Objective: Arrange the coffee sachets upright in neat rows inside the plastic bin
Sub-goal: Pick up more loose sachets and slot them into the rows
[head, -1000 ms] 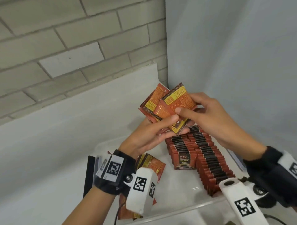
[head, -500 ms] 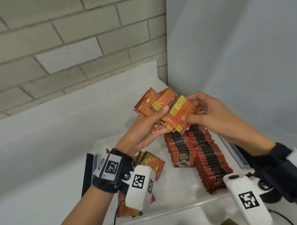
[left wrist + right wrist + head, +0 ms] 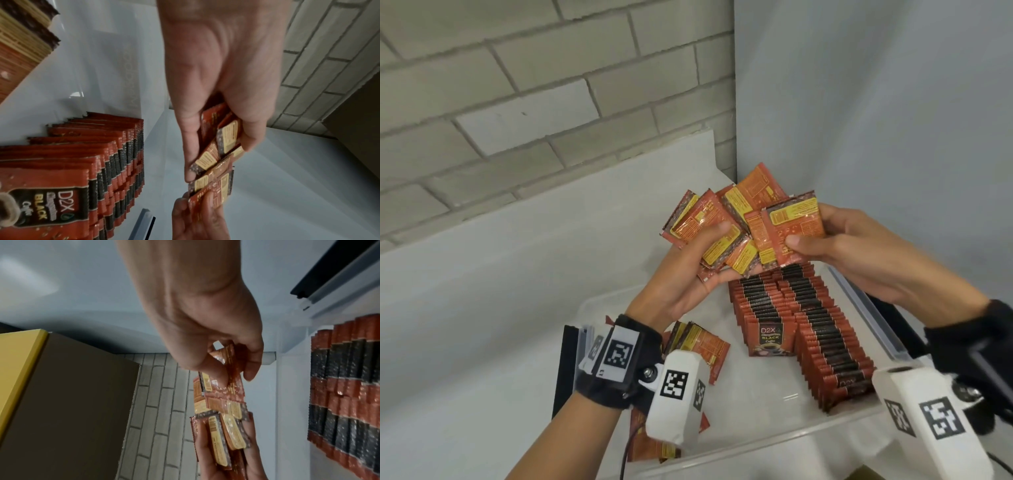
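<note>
Above the clear plastic bin [image 3: 774, 435] both hands hold a fanned bunch of red-orange coffee sachets [image 3: 743, 219] [image 3: 218, 155] [image 3: 222, 404]. My left hand [image 3: 698, 263] grips the left part of the fan, thumb across the fronts. My right hand [image 3: 835, 240] pinches the rightmost sachet [image 3: 794, 229] between thumb and fingers. Inside the bin two rows of upright sachets [image 3: 798, 325] [image 3: 82, 170] [image 3: 345, 386] stand along the right side. Loose sachets [image 3: 698, 342] lie in the bin's left part, partly hidden by my left wrist.
The bin sits on a white surface in a corner between a brick wall [image 3: 517, 85] and a plain grey wall [image 3: 876, 102]. A black flat object [image 3: 563, 366] stands left of the bin. The bin's lid [image 3: 866, 308] lies along its right side.
The bunch has spread into a wider fan and both hands have drifted slightly apart. My right hand now pinches the rightmost sachet at its lower edge.
</note>
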Available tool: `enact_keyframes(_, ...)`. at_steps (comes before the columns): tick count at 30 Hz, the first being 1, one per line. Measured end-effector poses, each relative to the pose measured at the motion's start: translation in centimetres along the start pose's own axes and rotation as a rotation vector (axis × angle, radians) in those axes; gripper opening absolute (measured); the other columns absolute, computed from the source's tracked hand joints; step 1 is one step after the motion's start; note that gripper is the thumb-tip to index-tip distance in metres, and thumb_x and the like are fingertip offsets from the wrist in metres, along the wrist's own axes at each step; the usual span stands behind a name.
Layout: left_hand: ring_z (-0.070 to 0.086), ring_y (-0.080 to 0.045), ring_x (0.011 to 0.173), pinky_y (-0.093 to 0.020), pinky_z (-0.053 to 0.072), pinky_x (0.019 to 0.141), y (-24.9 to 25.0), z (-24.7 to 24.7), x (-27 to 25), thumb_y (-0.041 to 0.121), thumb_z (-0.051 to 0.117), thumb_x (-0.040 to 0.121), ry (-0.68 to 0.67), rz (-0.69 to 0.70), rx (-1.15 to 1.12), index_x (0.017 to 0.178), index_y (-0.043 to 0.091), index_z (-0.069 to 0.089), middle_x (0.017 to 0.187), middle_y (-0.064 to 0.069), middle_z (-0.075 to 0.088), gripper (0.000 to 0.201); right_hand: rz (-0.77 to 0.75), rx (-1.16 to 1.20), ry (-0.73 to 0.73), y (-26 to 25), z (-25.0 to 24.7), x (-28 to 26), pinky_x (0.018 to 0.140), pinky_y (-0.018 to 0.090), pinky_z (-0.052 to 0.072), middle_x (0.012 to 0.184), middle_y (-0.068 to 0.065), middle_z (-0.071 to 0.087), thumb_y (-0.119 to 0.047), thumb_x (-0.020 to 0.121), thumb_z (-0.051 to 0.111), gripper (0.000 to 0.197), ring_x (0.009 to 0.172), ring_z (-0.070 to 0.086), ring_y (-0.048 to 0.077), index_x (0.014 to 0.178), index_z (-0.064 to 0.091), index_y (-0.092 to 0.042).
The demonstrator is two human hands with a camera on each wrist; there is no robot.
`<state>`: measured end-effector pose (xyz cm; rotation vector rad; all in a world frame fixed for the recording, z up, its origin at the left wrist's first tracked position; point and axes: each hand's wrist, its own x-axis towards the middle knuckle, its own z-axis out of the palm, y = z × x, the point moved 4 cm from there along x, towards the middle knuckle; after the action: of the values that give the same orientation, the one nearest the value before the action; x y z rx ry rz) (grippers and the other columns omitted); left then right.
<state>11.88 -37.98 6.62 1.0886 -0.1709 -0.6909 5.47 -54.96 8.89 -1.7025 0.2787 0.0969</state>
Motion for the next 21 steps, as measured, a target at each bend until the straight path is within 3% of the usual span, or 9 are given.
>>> enact_keyframes(3, 0.066, -0.028, 0.107, -0.044, 0.058, 0.081, 0.0, 0.0, 0.1, 0.021, 0.062, 0.08, 0.009, 0.013, 0.01, 0.124, 0.011, 0.058, 0.118, -0.013, 0.068, 0.045, 0.014, -0.056, -0.062, -0.3, 0.1, 0.3, 0.088, 0.025, 0.049, 0.106, -0.004, 0.074, -0.007, 0.09, 0.059, 0.031, 0.098, 0.069, 0.011, 0.118, 0.063, -0.02)
enact_keyframes(8, 0.065, -0.031, 0.109, -0.049, 0.057, 0.083, 0.0, -0.3, 0.2, 0.018, 0.061, 0.083, -0.017, 0.026, -0.008, 0.122, 0.012, 0.058, 0.119, -0.013, 0.067, 0.039, -0.008, -0.046, -0.096, -0.7, 0.3, 0.7, 0.081, 0.021, 0.051, 0.103, -0.006, 0.074, -0.005, 0.091, 0.057, 0.035, 0.097, 0.069, 0.009, 0.121, 0.059, -0.022)
enact_keyframes(12, 0.065, -0.032, 0.109, -0.047, 0.058, 0.081, 0.1, -0.2, 0.0, 0.017, 0.061, 0.083, -0.044, 0.018, -0.014, 0.125, 0.011, 0.056, 0.12, -0.014, 0.067, 0.042, -0.055, 0.065, -0.121, -1.0, 0.3, 0.9, 0.096, 0.031, 0.05, 0.112, 0.002, 0.071, -0.006, 0.09, 0.056, 0.037, 0.106, 0.066, 0.016, 0.125, 0.058, -0.018)
enact_keyframes(16, 0.063, -0.035, 0.111, -0.051, 0.056, 0.083, 0.2, -0.2, -0.1, 0.024, 0.059, 0.084, -0.053, 0.023, -0.061, 0.132, 0.009, 0.05, 0.124, -0.017, 0.064, 0.051, -0.012, 0.215, -0.091, -0.9, -0.4, 1.1, 0.106, 0.039, 0.042, 0.109, 0.005, 0.072, -0.014, 0.079, 0.06, 0.037, 0.105, 0.063, 0.022, 0.115, 0.063, -0.014)
enact_keyframes(18, 0.063, -0.036, 0.111, -0.051, 0.056, 0.083, 0.3, -0.4, 0.0, 0.026, 0.058, 0.084, -0.049, 0.025, -0.057, 0.129, 0.009, 0.052, 0.124, -0.018, 0.064, 0.048, -0.007, 0.187, -0.087, -0.8, -0.8, 1.1, 0.103, 0.043, 0.04, 0.103, 0.007, 0.072, -0.013, 0.078, 0.061, 0.034, 0.101, 0.057, 0.025, 0.112, 0.064, -0.013)
enact_keyframes(21, 0.067, -0.031, 0.104, -0.044, 0.059, 0.077, 0.1, -0.5, 0.1, 0.021, 0.062, 0.081, -0.026, 0.018, -0.002, 0.123, 0.007, 0.056, 0.114, -0.015, 0.069, 0.044, -0.003, 0.041, -0.134, -1.0, -0.8, 0.9, 0.094, 0.035, 0.043, 0.104, 0.006, 0.072, -0.007, 0.087, 0.057, 0.029, 0.099, 0.06, 0.025, 0.114, 0.064, -0.014)
